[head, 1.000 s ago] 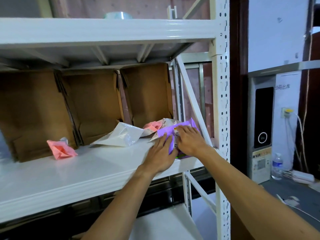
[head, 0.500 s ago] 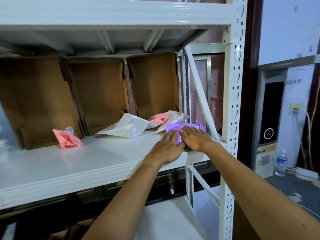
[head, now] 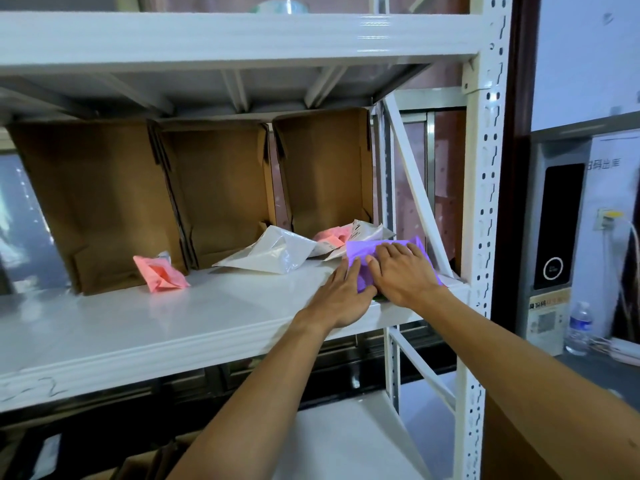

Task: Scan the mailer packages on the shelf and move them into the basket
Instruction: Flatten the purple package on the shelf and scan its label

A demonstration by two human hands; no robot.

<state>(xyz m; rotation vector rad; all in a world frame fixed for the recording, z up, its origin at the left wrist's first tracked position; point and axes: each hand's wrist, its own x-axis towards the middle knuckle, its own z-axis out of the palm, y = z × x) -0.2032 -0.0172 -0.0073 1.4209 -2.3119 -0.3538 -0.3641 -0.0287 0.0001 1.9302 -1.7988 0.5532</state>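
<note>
Both forearms reach to the front right corner of the shelf (head: 207,313), where the left hand (head: 341,296) and right hand (head: 403,275) lie side by side, palms down, fingers nearly straight, gripping nothing, pressing on the purple mailer (head: 362,252).

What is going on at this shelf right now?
A person has both hands on a purple mailer at the right end of the white shelf: left hand against its near left edge, right hand flat on top. It is not yet lifted. A white mailer lies beside it and a pink mailer further left, in front of open cardboard boxes. No basket is in view.
</note>
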